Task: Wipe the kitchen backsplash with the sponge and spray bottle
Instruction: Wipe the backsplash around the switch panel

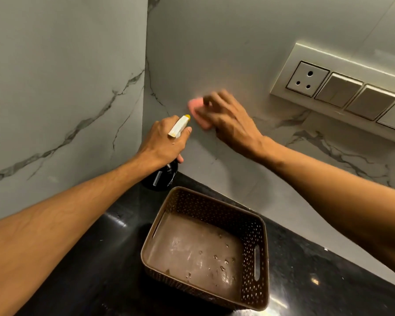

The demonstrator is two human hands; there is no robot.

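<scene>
My right hand (230, 120) presses a pink sponge (195, 108) flat against the grey marble backsplash (214, 53), just right of the wall corner; the hand and sponge are motion-blurred. My left hand (163, 140) grips a spray bottle (162, 176) with a black body and a white trigger head with a yellow nozzle (180, 125). The nozzle points up and right toward the sponge. The bottle's base is close to the black countertop (89, 270); I cannot tell whether it touches.
A brown perforated plastic basket (253, 254), empty with water drops inside, stands on the countertop below my hands. A cream switch plate with a socket (307, 78) and several switches is on the wall to the right. A second marble wall (55, 87) meets the backsplash at left.
</scene>
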